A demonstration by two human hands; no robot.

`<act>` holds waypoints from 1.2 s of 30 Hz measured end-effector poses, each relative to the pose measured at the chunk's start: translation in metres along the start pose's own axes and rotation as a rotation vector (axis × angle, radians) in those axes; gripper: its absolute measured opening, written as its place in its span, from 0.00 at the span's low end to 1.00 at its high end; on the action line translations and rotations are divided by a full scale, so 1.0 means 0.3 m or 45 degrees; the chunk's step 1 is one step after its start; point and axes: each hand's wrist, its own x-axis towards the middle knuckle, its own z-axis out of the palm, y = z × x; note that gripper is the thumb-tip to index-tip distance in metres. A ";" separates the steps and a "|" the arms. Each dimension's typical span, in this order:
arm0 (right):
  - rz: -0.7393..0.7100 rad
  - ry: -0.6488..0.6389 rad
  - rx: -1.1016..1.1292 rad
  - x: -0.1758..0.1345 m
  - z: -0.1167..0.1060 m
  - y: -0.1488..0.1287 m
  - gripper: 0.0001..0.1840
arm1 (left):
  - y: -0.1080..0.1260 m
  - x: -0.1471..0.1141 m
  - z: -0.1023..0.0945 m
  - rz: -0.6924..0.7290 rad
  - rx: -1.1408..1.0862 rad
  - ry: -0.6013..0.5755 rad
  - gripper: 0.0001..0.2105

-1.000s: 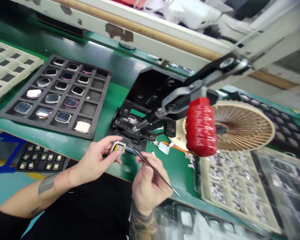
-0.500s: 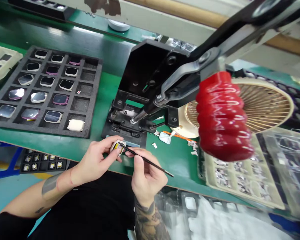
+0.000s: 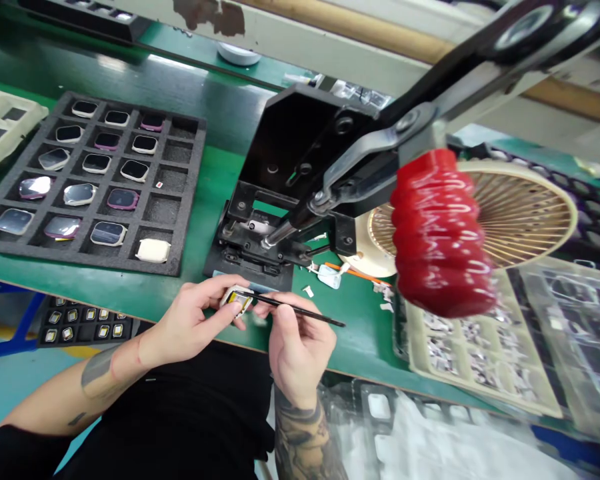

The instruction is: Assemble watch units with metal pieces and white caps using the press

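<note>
My left hand (image 3: 195, 313) pinches a small white smartwatch case (image 3: 239, 303), its inside with a yellow-edged part facing up. Between the thumb and fingers of my right hand (image 3: 303, 340) is a thin black tool, seemingly tweezers (image 3: 307, 313). Its tip reaches into the case; what it touches there is too small to make out. Both hands are over the front edge of the green table (image 3: 220, 160), just before the base of a black lever press (image 3: 260, 263). The red grip (image 3: 443, 233) of the press lever hangs at the right above the table.
A dark foam tray (image 3: 173, 267) holds several watches at left. Right of the press stand a cream fan (image 3: 525, 213) and a compartment tray (image 3: 460, 393) of small white parts. Loose scraps (image 3: 330, 275) lie between. Below the table edge is a black tray (image 3: 83, 327).
The black tool has swung to a flatter angle, its rear end rising. My right hand has shifted slightly, and the case in my left hand shows more of its inside.
</note>
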 end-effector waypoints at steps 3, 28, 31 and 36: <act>-0.005 -0.158 0.109 0.000 -0.008 -0.007 0.07 | -0.004 0.004 0.000 -0.014 -0.058 0.034 0.19; -0.786 1.080 -0.658 0.013 -0.536 -0.388 0.17 | 0.005 0.007 -0.043 -0.269 0.028 0.288 0.27; -0.940 1.468 -0.965 0.015 -0.579 -0.346 0.10 | -0.014 0.009 -0.041 -0.218 0.175 0.194 0.23; -0.761 0.622 -1.375 -0.036 -0.470 -0.172 0.15 | -0.030 0.000 -0.010 -0.135 0.342 0.167 0.19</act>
